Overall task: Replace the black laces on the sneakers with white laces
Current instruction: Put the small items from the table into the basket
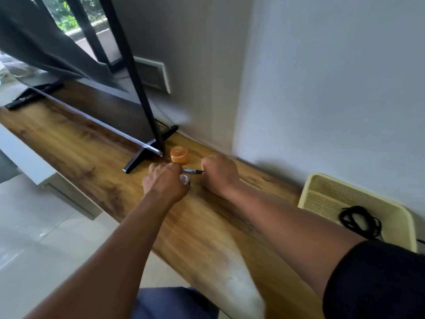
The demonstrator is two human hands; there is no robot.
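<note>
Both fists, left hand (164,183) and right hand (219,172), grip a pen (192,171).

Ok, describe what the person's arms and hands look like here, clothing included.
Both forearms are bare down to the wrists. The left hand and right hand wear no gloves; no rings, watch or bracelet show from this view. A black short sleeve covers the right upper arm. The left arm shows no sleeve in the picture.

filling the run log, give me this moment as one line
left hand grips small tape roll | right hand holds black pen | orange cap behind on wooden shelf | sneakers, laces not in view
</note>
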